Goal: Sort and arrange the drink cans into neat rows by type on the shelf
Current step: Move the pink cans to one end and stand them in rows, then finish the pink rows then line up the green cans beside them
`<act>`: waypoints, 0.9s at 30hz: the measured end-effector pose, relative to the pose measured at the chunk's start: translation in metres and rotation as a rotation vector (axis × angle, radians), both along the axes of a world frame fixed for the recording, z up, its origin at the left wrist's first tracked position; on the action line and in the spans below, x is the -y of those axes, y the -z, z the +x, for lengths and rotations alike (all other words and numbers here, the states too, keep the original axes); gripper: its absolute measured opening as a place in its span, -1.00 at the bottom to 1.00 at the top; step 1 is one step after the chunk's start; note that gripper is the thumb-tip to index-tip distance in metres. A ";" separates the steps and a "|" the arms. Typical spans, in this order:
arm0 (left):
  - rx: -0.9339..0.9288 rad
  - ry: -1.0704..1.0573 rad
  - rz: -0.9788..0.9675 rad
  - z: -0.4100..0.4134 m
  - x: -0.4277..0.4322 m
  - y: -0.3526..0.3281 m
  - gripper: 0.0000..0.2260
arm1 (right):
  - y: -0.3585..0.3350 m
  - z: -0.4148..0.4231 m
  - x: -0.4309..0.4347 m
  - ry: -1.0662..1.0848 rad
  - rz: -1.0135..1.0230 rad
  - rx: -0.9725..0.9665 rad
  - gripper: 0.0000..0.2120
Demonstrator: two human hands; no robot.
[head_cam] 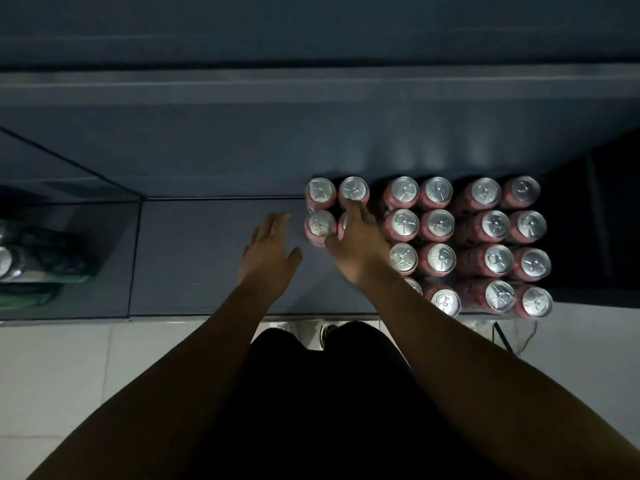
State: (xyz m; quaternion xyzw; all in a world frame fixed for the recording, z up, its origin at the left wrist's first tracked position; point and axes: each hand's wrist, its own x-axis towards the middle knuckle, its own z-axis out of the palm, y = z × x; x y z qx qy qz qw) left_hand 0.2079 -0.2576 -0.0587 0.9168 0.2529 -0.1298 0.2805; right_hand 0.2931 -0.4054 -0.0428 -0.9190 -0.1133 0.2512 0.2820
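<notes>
Several pink drink cans (440, 225) with silver tops stand upright in neat rows on the right half of the grey shelf (194, 258). A small block of pink cans (320, 192) stands at the left end of the group. My right hand (356, 244) lies over one can of that block, fingers stretched to the back can's rim; that can is mostly hidden. My left hand (270, 254) hovers open above bare shelf just left of the cans, touching nothing.
A glass or mirrored side panel (69, 216) at the left shows green cans (20, 261) behind it. A dark block (595, 220) bounds the shelf on the right. White floor tiles (69, 375) and a cable (502, 337) lie below the shelf's front edge.
</notes>
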 end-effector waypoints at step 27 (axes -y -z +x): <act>-0.057 -0.673 0.486 -0.408 -0.178 -0.110 -0.54 | -0.122 -0.358 -0.278 -0.868 -0.180 0.417 -0.46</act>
